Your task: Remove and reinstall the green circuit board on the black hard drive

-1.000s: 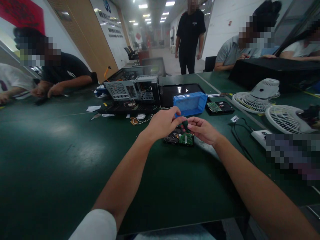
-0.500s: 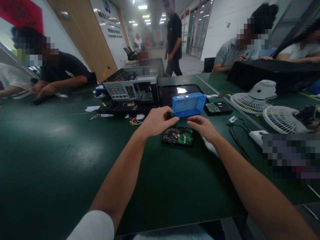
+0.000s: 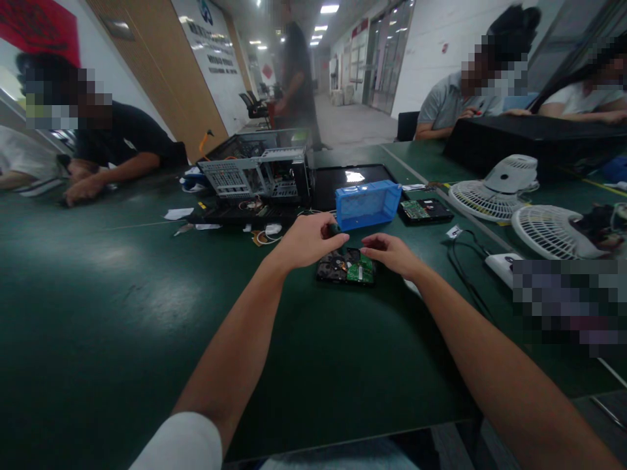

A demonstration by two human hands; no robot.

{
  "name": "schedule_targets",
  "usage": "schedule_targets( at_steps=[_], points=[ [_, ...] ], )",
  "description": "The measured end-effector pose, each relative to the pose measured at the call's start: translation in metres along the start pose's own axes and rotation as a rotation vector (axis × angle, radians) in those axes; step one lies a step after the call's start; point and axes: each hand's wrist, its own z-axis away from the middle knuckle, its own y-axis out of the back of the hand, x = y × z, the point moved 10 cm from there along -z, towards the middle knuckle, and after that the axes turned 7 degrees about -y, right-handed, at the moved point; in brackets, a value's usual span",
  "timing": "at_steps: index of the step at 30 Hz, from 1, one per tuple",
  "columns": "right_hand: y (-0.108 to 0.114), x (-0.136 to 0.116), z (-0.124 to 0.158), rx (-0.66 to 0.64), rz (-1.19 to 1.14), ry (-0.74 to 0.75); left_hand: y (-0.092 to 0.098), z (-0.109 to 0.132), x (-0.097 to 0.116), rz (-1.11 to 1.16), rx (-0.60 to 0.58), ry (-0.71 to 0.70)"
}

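Note:
A hard drive [image 3: 345, 269] lies board-side up on the green table [image 3: 122, 287], showing a small green circuit board. My left hand [image 3: 308, 240] is closed around a dark-handled screwdriver [image 3: 335, 230] held just above the drive's far edge. My right hand [image 3: 389, 253] rests at the drive's right side with fingers curled, thumb and fingertips pinched near the tool's shaft; what they grip is hidden. A blue plastic bin [image 3: 367, 203] stands just behind both hands.
An open computer case [image 3: 259, 171] and a black panel [image 3: 350, 183] sit farther back, with a second drive [image 3: 424, 210] right of the bin. Two white fans [image 3: 494, 186] and a power strip [image 3: 504, 266] lie at right. Other people sit around the table.
My left hand drew back from the right hand, then lowered the screwdriver toward the drive. The person standing in the corridor walked off to the left. The view shifted slightly.

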Motion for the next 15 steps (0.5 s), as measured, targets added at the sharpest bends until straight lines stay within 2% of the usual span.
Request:
schedule_targets(
  at_steps=[15],
  points=[
    [0.0006,0.0021,-0.0006,0.001,0.007,-0.011,-0.0061,-0.001,-0.0026,-0.011,-0.031,0.016]
  ],
)
